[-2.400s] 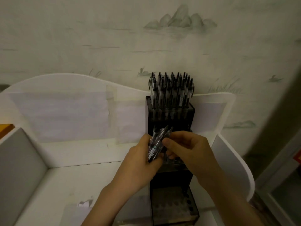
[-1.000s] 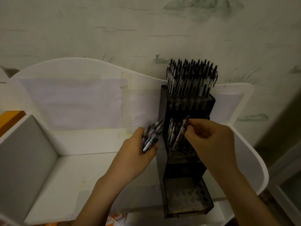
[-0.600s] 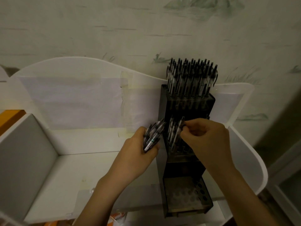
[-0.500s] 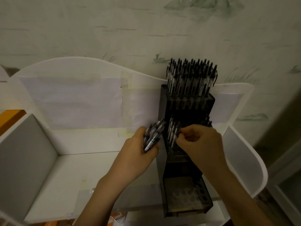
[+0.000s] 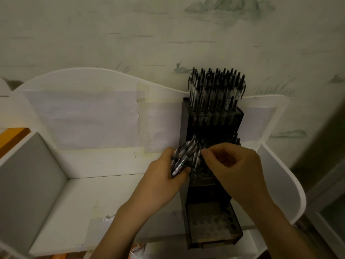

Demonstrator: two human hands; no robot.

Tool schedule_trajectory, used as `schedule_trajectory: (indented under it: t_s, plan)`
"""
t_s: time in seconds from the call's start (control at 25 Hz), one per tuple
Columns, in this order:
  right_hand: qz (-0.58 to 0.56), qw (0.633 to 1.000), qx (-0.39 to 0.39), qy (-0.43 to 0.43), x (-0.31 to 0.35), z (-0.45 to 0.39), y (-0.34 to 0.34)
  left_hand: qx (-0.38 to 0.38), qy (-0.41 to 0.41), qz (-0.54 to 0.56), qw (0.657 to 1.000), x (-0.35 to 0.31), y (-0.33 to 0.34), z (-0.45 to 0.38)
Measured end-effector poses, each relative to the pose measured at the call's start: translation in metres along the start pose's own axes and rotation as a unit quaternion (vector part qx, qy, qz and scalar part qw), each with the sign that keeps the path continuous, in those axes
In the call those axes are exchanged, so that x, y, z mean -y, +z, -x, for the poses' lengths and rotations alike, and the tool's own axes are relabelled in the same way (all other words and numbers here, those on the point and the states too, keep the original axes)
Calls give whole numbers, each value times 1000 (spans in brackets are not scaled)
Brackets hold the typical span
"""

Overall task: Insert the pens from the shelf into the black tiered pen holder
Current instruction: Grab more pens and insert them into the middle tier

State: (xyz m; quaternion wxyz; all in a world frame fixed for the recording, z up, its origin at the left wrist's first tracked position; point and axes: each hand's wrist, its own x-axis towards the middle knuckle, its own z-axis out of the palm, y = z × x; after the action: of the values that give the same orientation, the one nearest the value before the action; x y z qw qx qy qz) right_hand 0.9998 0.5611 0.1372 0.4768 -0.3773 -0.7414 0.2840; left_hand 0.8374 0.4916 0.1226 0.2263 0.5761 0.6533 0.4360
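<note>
While the left hand (image 5: 164,176) gripped a bundle of pens (image 5: 182,157) just beside the left wall of the black tiered pen holder (image 5: 212,120), the right hand (image 5: 231,165) was at the middle tier, its fingertips (image 5: 204,152) curled together close to the bundle's upper ends. Whether they pinched a pen could not be told from the head view. The top tier stood packed with upright pens (image 5: 216,86); the middle tier was partly filled; the bottom tier (image 5: 211,221) showed only open holes. The holder stood at the right end of the white shelf (image 5: 93,193).

Step in hand, as judged: filling the middle tier, at the changeover between one insertion and the next. The next move would call for drawing a single pen from the bundle without loosening the rest, then lining its tip over a free hole among crowded neighbours.

Compared with the frame one second earlier, the right hand no longer held a pen tilted over the middle tier; it had shifted left toward the bundle. The left hand's grip was unchanged.
</note>
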Motion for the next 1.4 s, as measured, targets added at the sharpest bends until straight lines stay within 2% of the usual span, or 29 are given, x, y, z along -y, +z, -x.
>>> schedule_trajectory:
  t_s: [0.12,0.36,0.64,0.8,0.92,1.04,1.2,1.4]
  plan:
    - [-88,990,89,64,7,1,0,16,2,14,1000,-5,6,-1]
    - [-198,969,84,121,2,0,-5,29,0,14,999,-7,16,-3]
    - [-204,965,124,104,-5,-4,-12,39,-4,22,999,-12,21,-7]
    - [-270,952,87,119,-2,-12,-26,27,1,11,1000,-14,19,-8]
    - [-349,929,-11,120,7,-24,-43,11,-1,-13,1000,-12,14,-7]
    - [-301,949,-77,62,14,-31,-58,-15,-7,-37,999,-11,9,-8]
    - [-153,987,-48,2,10,-26,-50,-26,-9,-48,998,-15,7,-9]
    - [-94,995,-33,-17,-9,-21,-28,-29,-10,-47,998,-19,7,-9]
